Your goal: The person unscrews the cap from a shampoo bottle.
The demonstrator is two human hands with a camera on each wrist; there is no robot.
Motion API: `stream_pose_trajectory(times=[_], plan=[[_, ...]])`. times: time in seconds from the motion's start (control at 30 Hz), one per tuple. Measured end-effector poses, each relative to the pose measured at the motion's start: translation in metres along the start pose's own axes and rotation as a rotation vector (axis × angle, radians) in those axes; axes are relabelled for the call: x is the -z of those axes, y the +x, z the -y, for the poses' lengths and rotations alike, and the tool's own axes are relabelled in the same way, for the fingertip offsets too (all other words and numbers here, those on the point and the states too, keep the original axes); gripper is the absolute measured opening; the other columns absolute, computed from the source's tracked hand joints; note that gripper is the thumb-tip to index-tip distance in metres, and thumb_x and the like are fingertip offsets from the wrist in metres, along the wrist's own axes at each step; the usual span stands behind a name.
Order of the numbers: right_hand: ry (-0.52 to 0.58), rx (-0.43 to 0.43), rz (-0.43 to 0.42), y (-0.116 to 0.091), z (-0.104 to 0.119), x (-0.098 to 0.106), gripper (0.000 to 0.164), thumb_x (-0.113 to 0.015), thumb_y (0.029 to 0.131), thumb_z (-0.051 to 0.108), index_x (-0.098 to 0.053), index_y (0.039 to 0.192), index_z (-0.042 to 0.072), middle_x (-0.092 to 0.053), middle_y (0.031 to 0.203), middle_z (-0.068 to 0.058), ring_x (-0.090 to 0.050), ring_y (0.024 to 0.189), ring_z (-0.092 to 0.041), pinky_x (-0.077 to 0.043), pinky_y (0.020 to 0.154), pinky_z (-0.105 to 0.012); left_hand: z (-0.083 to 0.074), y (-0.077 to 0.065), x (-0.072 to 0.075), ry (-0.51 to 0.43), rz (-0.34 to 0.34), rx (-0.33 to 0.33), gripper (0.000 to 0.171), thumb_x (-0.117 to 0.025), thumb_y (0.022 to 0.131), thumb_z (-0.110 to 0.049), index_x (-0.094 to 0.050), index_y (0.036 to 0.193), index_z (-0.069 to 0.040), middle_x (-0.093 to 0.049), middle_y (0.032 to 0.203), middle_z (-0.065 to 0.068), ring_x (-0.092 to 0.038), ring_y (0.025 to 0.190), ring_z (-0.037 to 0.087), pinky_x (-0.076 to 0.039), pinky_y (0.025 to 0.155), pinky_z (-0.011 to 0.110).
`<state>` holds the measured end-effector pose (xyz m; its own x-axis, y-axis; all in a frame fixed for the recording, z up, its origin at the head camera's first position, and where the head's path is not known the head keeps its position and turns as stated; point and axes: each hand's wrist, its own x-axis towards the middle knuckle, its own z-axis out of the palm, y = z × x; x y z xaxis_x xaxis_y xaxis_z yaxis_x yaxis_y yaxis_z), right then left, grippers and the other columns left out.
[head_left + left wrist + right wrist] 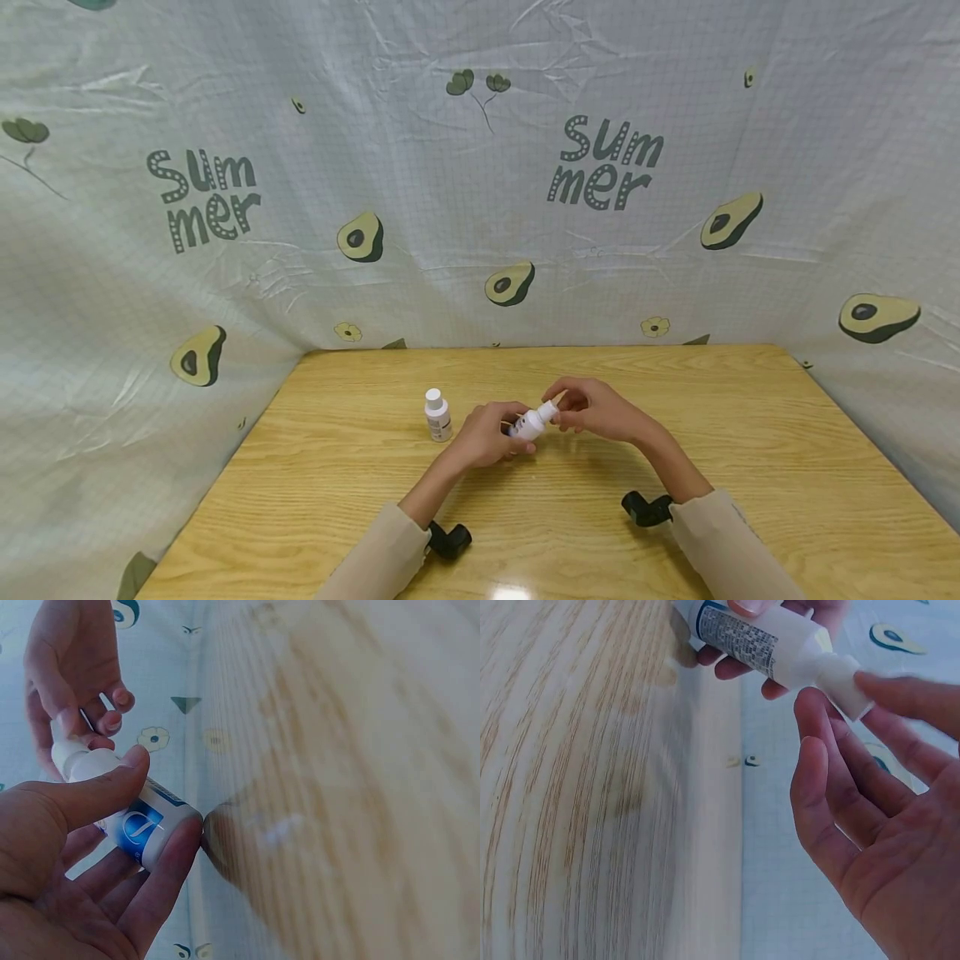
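Two beige sleeves (378, 554) reach in from the lower edge over a wooden table (300, 500), and tilted just above it is a white bottle (529, 425) whose white cap (846, 686) points toward the right hand (596, 408). The bottle looks light and stiff, probably hard to break but smooth enough to slip, so its labelled body seems the best place to grip. The left hand (487, 435) curls thumb and fingers round that body, while the right pinches the cap, its other fingers loosely bent.
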<state>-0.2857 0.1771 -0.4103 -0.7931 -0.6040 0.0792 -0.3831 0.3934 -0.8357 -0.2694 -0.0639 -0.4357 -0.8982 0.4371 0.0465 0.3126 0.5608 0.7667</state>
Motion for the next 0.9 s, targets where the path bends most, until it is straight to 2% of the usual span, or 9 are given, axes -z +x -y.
stream_pose_trajectory(times=[0.2, 0.47, 0.67, 0.73, 0.9], plan=[[-0.007, 0.003, -0.014, 0.0, 0.002, -0.001, 0.023, -0.064, 0.104, 0.02, -0.066, 0.12, 0.004, -0.074, 0.102, -0.024, -0.07, 0.09, -0.043, -0.062, 0.073, -0.049, 0.0, 0.0, 0.0, 0.006, 0.001, -0.007, 0.04, -0.085, 0.086, -0.017, -0.073, 0.124, -0.015, -0.074, 0.117, 0.01, -0.07, 0.094, 0.02, -0.057, 0.062, 0.028], [-0.034, 0.061, -0.019, -0.001, 0.004, 0.001, 0.02, -0.065, 0.1, 0.009, -0.068, 0.119, 0.002, -0.073, 0.11, -0.022, -0.068, 0.087, -0.037, -0.059, 0.068, -0.038, -0.001, -0.001, 0.001, 0.012, -0.001, -0.004, 0.041, -0.085, 0.086, -0.017, -0.073, 0.125, -0.013, -0.074, 0.117, 0.011, -0.068, 0.09, 0.019, -0.056, 0.062, 0.027], [-0.055, 0.078, -0.046, -0.002, 0.007, 0.005, 0.021, -0.065, 0.098, 0.005, -0.071, 0.118, 0.008, -0.071, 0.114, -0.017, -0.069, 0.09, -0.042, -0.061, 0.074, -0.046, -0.002, -0.001, 0.001, 0.003, -0.001, 0.004, 0.042, -0.085, 0.086, -0.016, -0.072, 0.126, -0.013, -0.074, 0.12, 0.012, -0.069, 0.094, 0.021, -0.057, 0.062, 0.028], [-0.054, 0.074, -0.063, -0.003, 0.008, 0.008, 0.021, -0.065, 0.098, 0.005, -0.072, 0.118, 0.009, -0.071, 0.115, -0.016, -0.069, 0.091, -0.043, -0.062, 0.075, -0.046, -0.002, -0.001, 0.001, 0.002, -0.002, 0.003, 0.041, -0.085, 0.086, -0.015, -0.072, 0.125, -0.013, -0.074, 0.119, 0.011, -0.069, 0.096, 0.022, -0.057, 0.063, 0.028], [-0.056, 0.075, -0.096, -0.006, 0.006, 0.016, 0.022, -0.065, 0.098, 0.006, -0.072, 0.119, 0.007, -0.071, 0.116, -0.017, -0.07, 0.09, -0.031, -0.061, 0.075, -0.036, -0.002, 0.0, 0.001, 0.011, -0.006, 0.002, 0.04, -0.086, 0.085, -0.016, -0.073, 0.123, -0.013, -0.075, 0.117, 0.01, -0.069, 0.097, 0.022, -0.056, 0.064, 0.027]])
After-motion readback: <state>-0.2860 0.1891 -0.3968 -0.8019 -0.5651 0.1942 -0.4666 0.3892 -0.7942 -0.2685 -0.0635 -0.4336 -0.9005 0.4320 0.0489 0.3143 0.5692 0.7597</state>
